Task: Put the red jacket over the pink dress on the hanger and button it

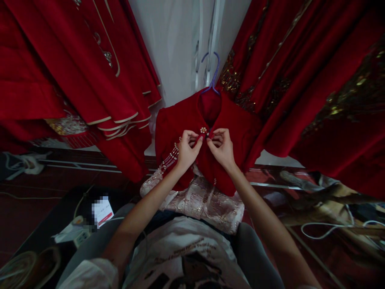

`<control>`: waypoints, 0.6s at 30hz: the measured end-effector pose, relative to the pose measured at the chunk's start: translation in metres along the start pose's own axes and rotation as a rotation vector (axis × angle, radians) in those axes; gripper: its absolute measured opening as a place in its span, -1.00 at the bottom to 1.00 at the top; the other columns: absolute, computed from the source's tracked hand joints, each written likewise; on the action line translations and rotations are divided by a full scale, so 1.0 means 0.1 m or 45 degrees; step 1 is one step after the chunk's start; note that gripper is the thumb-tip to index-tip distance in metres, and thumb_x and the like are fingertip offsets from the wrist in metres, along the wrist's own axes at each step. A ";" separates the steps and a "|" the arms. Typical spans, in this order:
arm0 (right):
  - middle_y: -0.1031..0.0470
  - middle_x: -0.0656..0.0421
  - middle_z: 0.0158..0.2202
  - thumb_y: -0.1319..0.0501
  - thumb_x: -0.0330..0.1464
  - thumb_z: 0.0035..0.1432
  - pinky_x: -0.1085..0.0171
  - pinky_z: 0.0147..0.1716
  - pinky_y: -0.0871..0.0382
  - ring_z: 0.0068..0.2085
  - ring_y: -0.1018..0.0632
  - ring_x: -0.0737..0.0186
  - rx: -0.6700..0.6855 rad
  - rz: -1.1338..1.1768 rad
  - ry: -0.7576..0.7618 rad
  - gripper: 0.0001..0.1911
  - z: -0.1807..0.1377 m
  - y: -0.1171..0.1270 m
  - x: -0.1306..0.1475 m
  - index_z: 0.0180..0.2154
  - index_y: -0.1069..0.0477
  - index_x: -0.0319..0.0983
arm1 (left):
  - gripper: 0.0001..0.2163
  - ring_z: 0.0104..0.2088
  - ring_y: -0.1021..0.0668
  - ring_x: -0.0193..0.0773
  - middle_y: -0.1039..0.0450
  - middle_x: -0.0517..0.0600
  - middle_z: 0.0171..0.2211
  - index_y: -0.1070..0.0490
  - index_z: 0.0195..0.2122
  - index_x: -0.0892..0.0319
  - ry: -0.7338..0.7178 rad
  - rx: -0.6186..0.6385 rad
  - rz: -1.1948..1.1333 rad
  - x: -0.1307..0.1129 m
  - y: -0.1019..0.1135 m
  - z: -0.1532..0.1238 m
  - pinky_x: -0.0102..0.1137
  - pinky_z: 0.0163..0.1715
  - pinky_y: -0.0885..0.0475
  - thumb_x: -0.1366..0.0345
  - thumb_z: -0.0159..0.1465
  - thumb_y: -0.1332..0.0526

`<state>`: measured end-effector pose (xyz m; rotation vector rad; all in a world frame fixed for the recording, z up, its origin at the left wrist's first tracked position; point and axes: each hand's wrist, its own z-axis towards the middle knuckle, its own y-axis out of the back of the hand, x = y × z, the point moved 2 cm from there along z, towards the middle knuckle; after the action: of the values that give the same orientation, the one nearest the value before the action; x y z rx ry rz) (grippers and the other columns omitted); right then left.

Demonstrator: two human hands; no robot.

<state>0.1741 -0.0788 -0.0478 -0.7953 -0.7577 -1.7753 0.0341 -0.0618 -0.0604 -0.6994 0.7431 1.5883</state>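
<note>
A short red jacket (240, 128) hangs in front of me on a purple hanger (214, 74), over a pale embroidered skirt (207, 204). Both hands meet at the jacket's front opening just below the collar. My left hand (187, 149) pinches the left edge of the cloth. My right hand (221, 147) pinches the right edge. Between the fingertips sits a small pearl and gold clasp (204, 130). A strand of pearl tassels (168, 159) hangs from the jacket by my left wrist.
Red embroidered garments hang on the left (75, 72) and right (315, 88), close to the jacket. A white wall (177, 44) is behind. A power strip (78, 235), white cables (331, 229) and a paper tag (102, 210) lie on the dark floor.
</note>
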 end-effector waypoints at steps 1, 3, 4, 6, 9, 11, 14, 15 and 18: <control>-0.38 0.19 -0.20 -0.29 -0.27 0.04 0.33 -0.31 -0.48 -0.26 -0.51 0.31 0.017 0.021 -0.007 -0.63 -0.01 0.00 0.00 -0.16 -0.18 -0.13 | -0.80 -0.23 -0.55 -0.36 -0.41 -0.05 -0.26 -0.17 -0.20 0.09 0.023 0.023 -0.026 0.01 0.00 0.01 -0.47 -0.26 -0.50 0.28 0.27 -0.23; -0.40 0.20 -0.19 -0.30 -0.28 0.02 0.30 -0.23 -0.50 -0.22 -0.52 0.30 0.066 0.069 -0.015 -0.60 -0.02 0.00 0.00 -0.12 -0.20 -0.11 | -0.78 -0.23 -0.56 -0.36 -0.43 -0.04 -0.23 -0.16 -0.16 0.08 0.048 0.115 -0.039 0.03 0.01 0.02 -0.47 -0.28 -0.50 0.33 0.25 -0.22; -0.40 0.20 -0.19 -0.30 -0.29 0.02 0.29 -0.19 -0.50 -0.21 -0.52 0.30 0.087 0.097 -0.012 -0.58 -0.02 0.01 0.00 -0.09 -0.21 -0.11 | -0.78 -0.22 -0.56 -0.36 -0.43 -0.03 -0.21 -0.17 -0.14 0.08 0.045 0.170 -0.037 0.03 0.01 0.02 -0.47 -0.28 -0.50 0.36 0.25 -0.21; -0.42 0.20 -0.20 -0.28 -0.32 0.04 0.27 -0.15 -0.50 -0.18 -0.53 0.30 0.098 0.142 0.002 -0.60 -0.03 0.01 0.00 -0.08 -0.23 -0.11 | -0.78 -0.19 -0.56 -0.35 -0.44 -0.01 -0.15 -0.20 -0.13 0.08 0.009 0.253 -0.023 0.01 0.04 0.04 -0.46 -0.25 -0.50 0.43 0.24 -0.17; -0.43 0.18 -0.18 -0.24 -0.33 0.09 0.27 -0.14 -0.49 -0.17 -0.53 0.29 0.074 0.134 0.006 -0.67 -0.02 0.01 0.00 -0.09 -0.27 -0.12 | -0.77 -0.14 -0.55 -0.33 -0.44 0.01 -0.13 -0.24 -0.14 0.11 -0.035 0.266 0.026 0.00 0.08 0.07 -0.42 -0.17 -0.49 0.48 0.21 -0.15; -0.45 0.16 -0.16 -0.23 -0.30 0.12 0.27 -0.15 -0.50 -0.16 -0.53 0.28 0.068 0.103 0.003 -0.70 -0.01 0.01 0.01 -0.09 -0.29 -0.13 | -0.76 -0.13 -0.55 -0.32 -0.45 0.01 -0.13 -0.25 -0.14 0.12 -0.031 0.265 0.046 0.00 0.09 0.08 -0.41 -0.16 -0.49 0.49 0.19 -0.16; -0.46 0.13 -0.13 -0.22 -0.26 0.15 0.26 -0.16 -0.50 -0.15 -0.54 0.26 0.064 0.073 0.013 -0.73 0.00 -0.01 0.02 -0.10 -0.32 -0.14 | -0.77 -0.15 -0.55 -0.32 -0.46 0.02 -0.15 -0.26 -0.14 0.12 -0.002 0.291 0.026 0.02 0.09 0.10 -0.44 -0.23 -0.49 0.47 0.19 -0.17; -0.46 0.13 -0.12 -0.22 -0.25 0.16 0.26 -0.16 -0.51 -0.15 -0.54 0.26 0.060 0.068 0.017 -0.73 0.00 -0.01 0.02 -0.10 -0.33 -0.14 | -0.78 -0.16 -0.56 -0.32 -0.47 0.02 -0.15 -0.26 -0.14 0.13 0.008 0.302 0.023 0.03 0.08 0.11 -0.45 -0.25 -0.49 0.46 0.19 -0.17; -0.47 0.12 -0.10 -0.21 -0.24 0.18 0.26 -0.16 -0.51 -0.13 -0.54 0.25 0.045 0.074 0.029 -0.75 0.02 -0.01 0.01 -0.10 -0.36 -0.15 | -0.80 -0.20 -0.56 -0.32 -0.48 0.01 -0.17 -0.30 -0.15 0.14 -0.002 0.336 0.066 0.03 0.07 0.15 -0.45 -0.28 -0.48 0.45 0.20 -0.16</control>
<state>0.1729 -0.0776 -0.0462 -0.7653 -0.7421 -1.7123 0.0259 -0.0494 -0.0531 -0.4894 0.9556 1.5016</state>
